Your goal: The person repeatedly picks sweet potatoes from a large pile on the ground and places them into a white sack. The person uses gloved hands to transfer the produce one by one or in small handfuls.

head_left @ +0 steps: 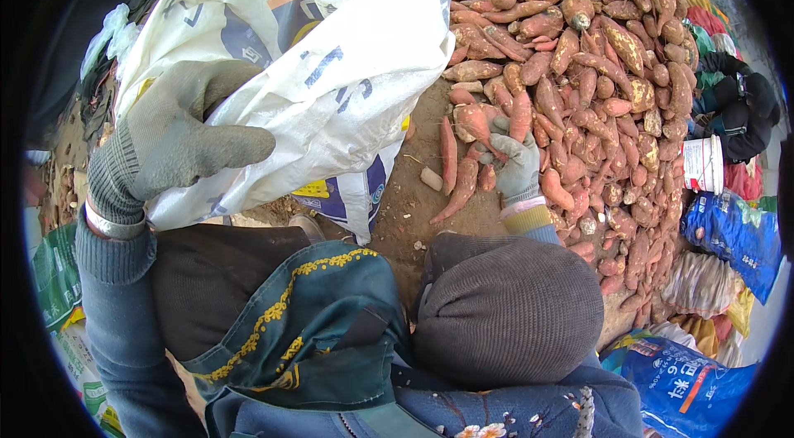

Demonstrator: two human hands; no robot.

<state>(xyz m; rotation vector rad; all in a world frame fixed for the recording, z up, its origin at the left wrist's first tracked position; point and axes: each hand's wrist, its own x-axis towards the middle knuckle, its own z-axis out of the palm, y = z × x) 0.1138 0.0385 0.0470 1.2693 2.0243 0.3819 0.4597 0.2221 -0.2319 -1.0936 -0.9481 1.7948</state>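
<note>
A white woven sack with blue and orange print stands at the left, its mouth spread. My left hand, in a grey coated glove, grips the sack's near-left rim, the thumb outside and the other fingers partly hidden. My right hand, gloved too, is closed around sweet potatoes at the near-left side of a large heap. A plump reddish sweet potato and a slimmer upright one are at its fingers. Two long sweet potatoes, one upright and one slanted, lie on the soil beside it.
A white bucket stands at the heap's right edge, near a crouching person in dark clothes. Blue bags and other filled sacks line the right side. My knees are close below the hands. Green bags lie at the left.
</note>
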